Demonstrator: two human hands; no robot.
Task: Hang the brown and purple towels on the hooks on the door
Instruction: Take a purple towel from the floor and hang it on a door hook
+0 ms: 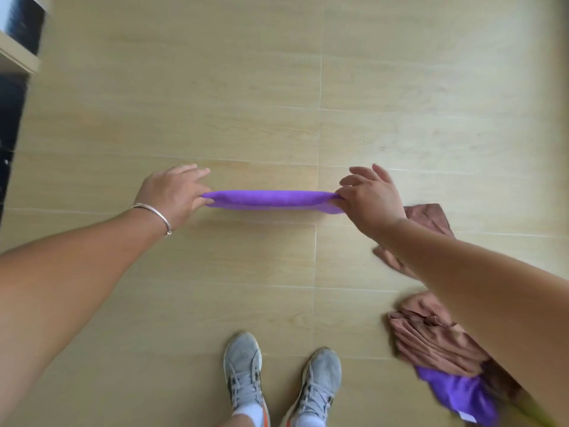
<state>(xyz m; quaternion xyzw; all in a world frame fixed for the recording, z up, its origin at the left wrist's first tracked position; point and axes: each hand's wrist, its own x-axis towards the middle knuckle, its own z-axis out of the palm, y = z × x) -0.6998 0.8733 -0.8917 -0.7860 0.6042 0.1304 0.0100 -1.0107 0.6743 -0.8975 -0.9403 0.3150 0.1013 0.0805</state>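
Note:
A purple towel [271,201] is stretched flat between my two hands, seen edge-on above the floor. My left hand [174,192] pinches its left end, and a thin bangle sits on that wrist. My right hand [371,197] pinches its right end with the other fingers spread. Brown towels [431,337] hang bunched under my right forearm, with another purple towel [455,396] below them. A further brown piece [426,218] shows beyond that forearm. No door or hooks are in view.
A light wood-look tiled floor [277,103] fills the view. My two grey sneakers [283,383] stand at the bottom centre. A white shelf unit with dark contents [18,32] stands at the far left edge.

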